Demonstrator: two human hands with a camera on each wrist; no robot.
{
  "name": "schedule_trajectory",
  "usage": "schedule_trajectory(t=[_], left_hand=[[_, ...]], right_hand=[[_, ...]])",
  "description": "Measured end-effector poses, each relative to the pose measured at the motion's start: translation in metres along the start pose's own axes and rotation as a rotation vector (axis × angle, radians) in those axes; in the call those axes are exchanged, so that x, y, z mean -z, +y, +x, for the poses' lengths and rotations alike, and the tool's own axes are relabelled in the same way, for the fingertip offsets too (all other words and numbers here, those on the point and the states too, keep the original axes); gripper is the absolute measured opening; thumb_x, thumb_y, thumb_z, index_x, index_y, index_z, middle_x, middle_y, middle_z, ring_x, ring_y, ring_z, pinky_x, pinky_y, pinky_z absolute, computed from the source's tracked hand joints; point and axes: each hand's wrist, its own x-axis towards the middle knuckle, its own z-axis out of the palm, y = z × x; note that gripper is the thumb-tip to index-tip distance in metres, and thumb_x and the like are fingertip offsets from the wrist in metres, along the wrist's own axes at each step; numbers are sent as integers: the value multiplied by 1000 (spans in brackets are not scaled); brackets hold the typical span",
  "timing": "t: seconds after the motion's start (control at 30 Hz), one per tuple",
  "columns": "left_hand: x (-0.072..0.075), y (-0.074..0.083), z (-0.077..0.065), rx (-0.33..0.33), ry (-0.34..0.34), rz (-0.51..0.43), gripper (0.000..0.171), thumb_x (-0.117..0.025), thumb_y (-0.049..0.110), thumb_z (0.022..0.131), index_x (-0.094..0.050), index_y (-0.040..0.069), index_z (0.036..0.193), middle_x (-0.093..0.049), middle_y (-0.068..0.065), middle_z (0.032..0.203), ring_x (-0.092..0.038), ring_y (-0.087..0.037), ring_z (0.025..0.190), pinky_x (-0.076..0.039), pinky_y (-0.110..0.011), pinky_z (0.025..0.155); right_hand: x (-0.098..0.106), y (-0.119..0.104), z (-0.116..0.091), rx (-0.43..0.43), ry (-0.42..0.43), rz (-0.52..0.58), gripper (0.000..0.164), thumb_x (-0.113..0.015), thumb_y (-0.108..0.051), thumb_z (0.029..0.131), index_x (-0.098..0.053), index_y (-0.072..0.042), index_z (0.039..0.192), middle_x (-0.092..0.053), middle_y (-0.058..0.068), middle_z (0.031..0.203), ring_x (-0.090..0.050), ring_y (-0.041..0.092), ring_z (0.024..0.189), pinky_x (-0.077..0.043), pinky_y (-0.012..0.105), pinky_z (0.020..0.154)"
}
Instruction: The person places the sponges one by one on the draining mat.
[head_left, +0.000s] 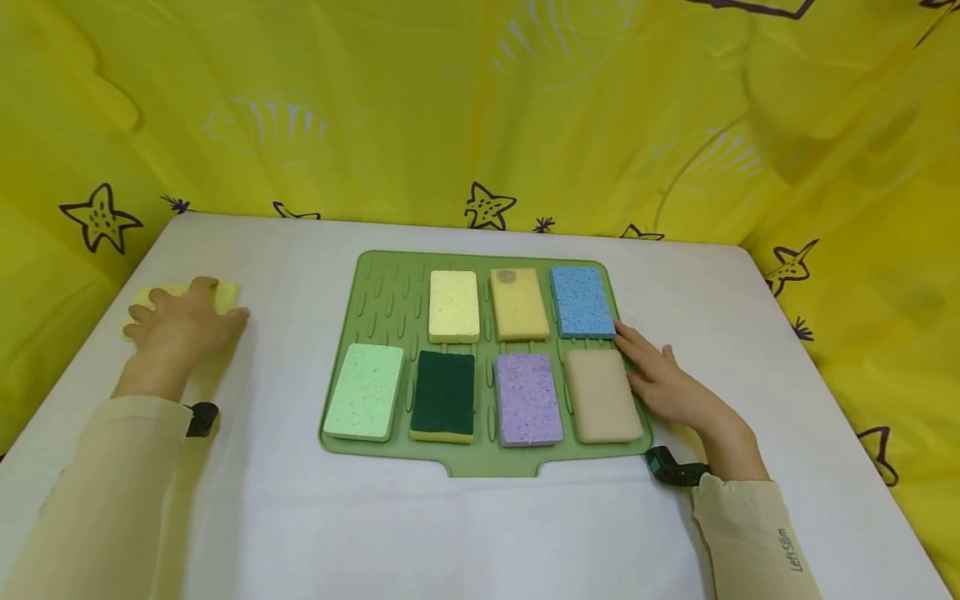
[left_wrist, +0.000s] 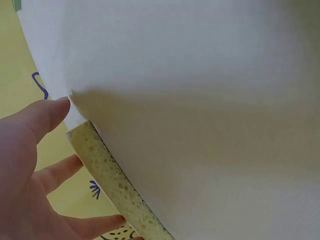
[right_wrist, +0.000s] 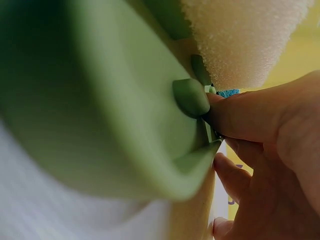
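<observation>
My left hand point(head_left: 180, 321) is at the far left of the table, fingers spread over a yellow sponge point(head_left: 228, 296). In the left wrist view, fingertips touch that sponge point(left_wrist: 117, 180), while the thumb stands off its end. My right hand point(head_left: 671, 387) lies at the right edge of a green ridged mat point(head_left: 382, 287), beside the beige sponge point(head_left: 602, 396) and the blue sponge point(head_left: 582, 302). The right wrist view has its thumb over the mat's rim point(right_wrist: 175, 185) and the other fingers outside; their contact underneath is hidden.
On the mat's back row are a pale yellow sponge point(head_left: 453, 306) and a tan sponge point(head_left: 519, 304). Its front row has a mint sponge point(head_left: 365, 392), a dark green scouring sponge point(head_left: 443, 396) and a purple sponge point(head_left: 528, 400). A yellow patterned curtain point(head_left: 420, 125) surrounds the white table point(head_left: 345, 533).
</observation>
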Motion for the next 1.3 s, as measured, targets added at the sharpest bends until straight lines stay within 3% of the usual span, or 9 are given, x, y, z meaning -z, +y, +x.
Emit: schedule_trajectory(t=[0.23, 0.43, 0.57, 0.73, 0.87, 1.03, 1.3], left_hand=[[5, -6, 3, -13, 7, 31, 72, -47, 48, 98, -22, 2, 149, -15, -61, 129, -17, -82, 111, -14, -88, 89], [12, -10, 4, 7, -48, 29, 94, -44, 64, 95, -14, -5, 151, -2, -61, 134, -2, -84, 120, -6, -88, 95], [13, -13, 3, 31, -59, -5, 103, -40, 73, 91, -15, -9, 150, 6, -60, 137, 1, -82, 123, -11, -86, 96], [12, -13, 3, 48, -46, -38, 103, -40, 74, 90, -16, -5, 152, 12, -59, 138, -4, -81, 122, -15, -86, 94], [11, -15, 3, 38, -45, -21, 102, -37, 75, 91, -14, -3, 153, 6, -62, 136, -9, -80, 120, -15, -84, 94], [9, -17, 4, 36, -50, 3, 102, -33, 75, 92, -10, -2, 155, 2, -64, 134, -6, -82, 122, -13, -84, 96], [5, -21, 7, 39, -31, 15, 104, -31, 78, 90, -11, -1, 155, -7, -64, 130, -14, -81, 115, -18, -83, 91]], right_hand=[[0, -1, 0, -5, 1, 0, 56, -41, 1, 101, -21, 14, 151, -6, 30, 163, 0, 54, 148, 14, 76, 110], [0, 0, 0, -8, 4, 5, 55, -41, 1, 101, -21, 14, 151, -6, 30, 163, 1, 54, 149, 15, 75, 110], [0, 1, 0, -9, 5, 5, 55, -41, 1, 101, -21, 14, 151, -6, 30, 163, 0, 54, 149, 15, 75, 110], [0, 1, 1, -6, 3, 8, 55, -41, 1, 101, -20, 14, 151, -6, 29, 163, 0, 53, 149, 15, 75, 110], [0, 0, 1, -4, 5, 4, 55, -41, 1, 101, -21, 14, 151, -6, 30, 163, 0, 53, 149, 14, 76, 110], [0, 0, 1, -3, 6, 6, 55, -41, 2, 101, -21, 14, 151, -7, 30, 163, -1, 53, 149, 15, 75, 110], [0, 0, 0, -5, 4, 2, 56, -41, 1, 101, -21, 14, 151, -7, 30, 163, -2, 53, 149, 14, 75, 110]])
